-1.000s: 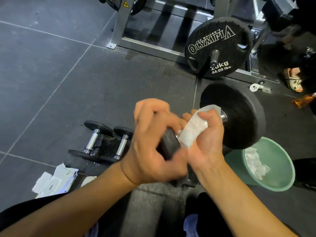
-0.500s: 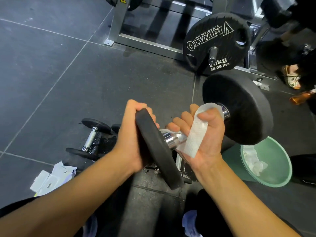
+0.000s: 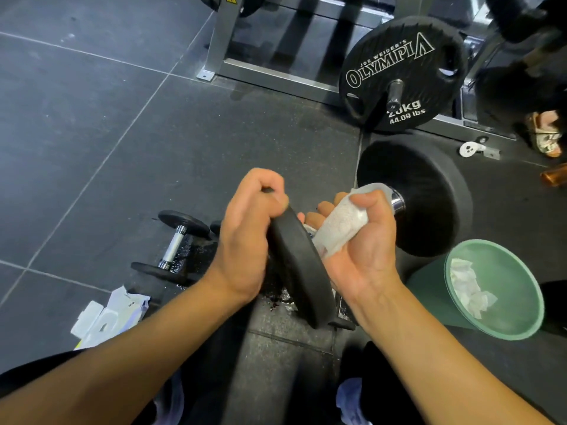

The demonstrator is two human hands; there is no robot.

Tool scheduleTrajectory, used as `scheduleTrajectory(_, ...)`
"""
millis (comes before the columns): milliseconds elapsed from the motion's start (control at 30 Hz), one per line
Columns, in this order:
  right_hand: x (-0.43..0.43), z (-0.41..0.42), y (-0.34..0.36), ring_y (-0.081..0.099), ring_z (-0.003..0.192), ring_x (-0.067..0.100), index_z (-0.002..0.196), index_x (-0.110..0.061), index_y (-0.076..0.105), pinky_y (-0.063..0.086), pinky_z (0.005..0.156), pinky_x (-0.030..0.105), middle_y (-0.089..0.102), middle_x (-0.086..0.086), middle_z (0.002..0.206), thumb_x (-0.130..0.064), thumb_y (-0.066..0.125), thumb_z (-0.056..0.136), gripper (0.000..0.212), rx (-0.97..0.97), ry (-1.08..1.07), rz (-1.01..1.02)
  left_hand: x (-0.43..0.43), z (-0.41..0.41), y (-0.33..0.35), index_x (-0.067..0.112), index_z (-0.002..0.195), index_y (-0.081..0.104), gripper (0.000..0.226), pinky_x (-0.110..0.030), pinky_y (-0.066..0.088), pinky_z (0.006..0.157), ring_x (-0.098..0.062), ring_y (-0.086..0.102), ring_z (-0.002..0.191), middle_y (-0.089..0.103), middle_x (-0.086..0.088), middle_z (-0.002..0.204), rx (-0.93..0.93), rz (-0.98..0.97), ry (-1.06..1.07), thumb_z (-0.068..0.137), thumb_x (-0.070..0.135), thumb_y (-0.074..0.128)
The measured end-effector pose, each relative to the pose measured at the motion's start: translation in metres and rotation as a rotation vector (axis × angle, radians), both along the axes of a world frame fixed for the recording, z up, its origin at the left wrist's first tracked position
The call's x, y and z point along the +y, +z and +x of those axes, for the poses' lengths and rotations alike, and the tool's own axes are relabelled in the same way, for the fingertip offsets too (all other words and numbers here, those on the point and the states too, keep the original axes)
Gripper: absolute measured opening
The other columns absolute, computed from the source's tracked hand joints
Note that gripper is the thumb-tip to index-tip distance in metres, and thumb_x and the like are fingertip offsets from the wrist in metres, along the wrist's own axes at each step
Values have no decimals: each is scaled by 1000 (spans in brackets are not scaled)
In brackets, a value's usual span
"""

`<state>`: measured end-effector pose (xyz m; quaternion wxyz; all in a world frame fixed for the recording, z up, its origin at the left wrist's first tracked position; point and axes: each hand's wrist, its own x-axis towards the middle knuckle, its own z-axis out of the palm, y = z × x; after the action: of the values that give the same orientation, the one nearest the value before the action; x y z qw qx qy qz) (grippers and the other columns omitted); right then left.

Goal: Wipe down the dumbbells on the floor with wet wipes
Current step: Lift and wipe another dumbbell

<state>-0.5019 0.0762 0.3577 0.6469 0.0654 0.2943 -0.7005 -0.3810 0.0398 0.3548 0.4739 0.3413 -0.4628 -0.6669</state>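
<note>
A large black dumbbell (image 3: 429, 197) is held up in front of me, its chrome handle running between two round heads. My left hand (image 3: 245, 237) grips the rim of the near head (image 3: 302, 277). My right hand (image 3: 359, 243) is closed around the handle with a white wet wipe (image 3: 340, 222) wrapped under its fingers, so most of the handle is hidden. A smaller dumbbell (image 3: 173, 243) lies on the floor to the left, with a wet patch beside it. Part of another small dumbbell shows behind my left hand.
A wet-wipe pack (image 3: 107, 317) lies on the floor at lower left. A green bin (image 3: 506, 320) holding used wipes stands at the right. Behind are a 20 kg Olympia plate (image 3: 402, 75) on a metal rack (image 3: 233, 53) and a person's sandalled foot (image 3: 546, 133).
The near dumbbell head has tilted and my left hand has shifted its hold on the rim. My right hand with the wipe has slid along the handle toward the near head.
</note>
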Motion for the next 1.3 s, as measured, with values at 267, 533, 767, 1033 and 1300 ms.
scheduleTrajectory(267,3,-3,4,29,47,13,64,-22,27,44,45,24,21,-4,58,-23,39,88,27,34,41,-19,13,3,-20,21,87,58,31,-59,35,103,-24,53,98,48,1,99,-519,-1423,120,69,46,63)
scheduleTrajectory(533,6,2,1,20,53,16,62,-21,31,50,60,32,18,-3,58,-14,39,81,21,46,44,-71,-1,2,-1,13,85,51,24,-22,52,70,-12,47,73,38,-12,85,-30,-62,36,75,35,53)
scheduleTrajectory(767,5,3,-2,21,51,15,61,-20,33,47,62,33,19,-4,56,-13,40,77,19,50,54,-105,-4,11,-15,13,56,70,69,-40,46,89,-25,69,55,70,-7,66,13,1037,-235,100,58,40)
scheduleTrajectory(1033,0,5,5,36,45,17,63,-19,33,49,49,30,27,-2,56,-11,35,83,21,1,35,-78,-6,1,-7,11,58,60,57,-27,54,58,-18,63,52,58,-7,65,167,705,-67,95,50,41)
scheduleTrajectory(1300,2,2,9,50,43,16,54,-15,49,46,47,20,41,1,53,-24,37,91,39,-25,112,23,8,13,-7,15,84,62,30,-47,42,98,-21,54,93,53,1,96,-571,-1509,64,75,44,62)
